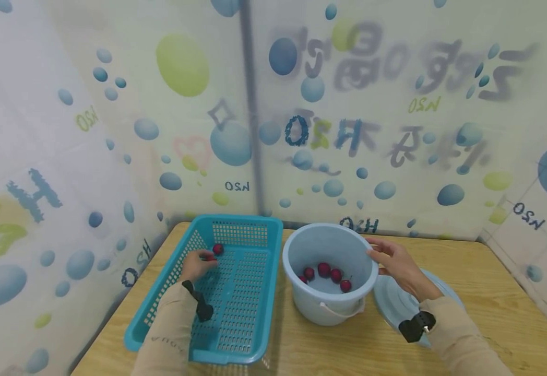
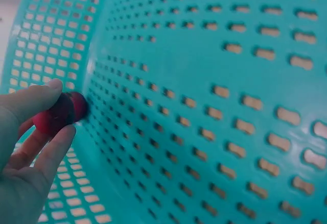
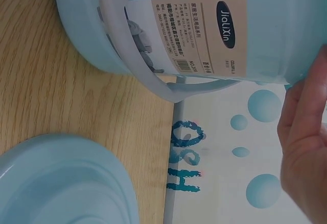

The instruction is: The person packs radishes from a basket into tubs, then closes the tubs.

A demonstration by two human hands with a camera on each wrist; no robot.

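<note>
A round dark red fruit (image 2: 53, 116) is pinched between the thumb and fingers of my left hand (image 1: 197, 266), low inside the blue perforated basket (image 1: 273, 292). Just beyond it, a second red fruit (image 1: 218, 249) lies on the basket floor by the side wall. My right hand (image 1: 397, 263) holds the right side of the rim of the light blue bucket (image 1: 318, 308), with fingertips over the edge. Several red fruits (image 1: 323, 269) lie at the bottom of the bucket. In the right wrist view, fingers (image 3: 309, 101) touch the bucket's outer wall near the rim.
A round light blue lid (image 1: 386, 295) lies on the wooden table (image 1: 499, 292) at the right, partly under the right forearm. The bucket's handle (image 3: 148, 76) hangs down beside a paper label (image 3: 204, 35). A patterned curtain (image 1: 301, 104) stands behind the table.
</note>
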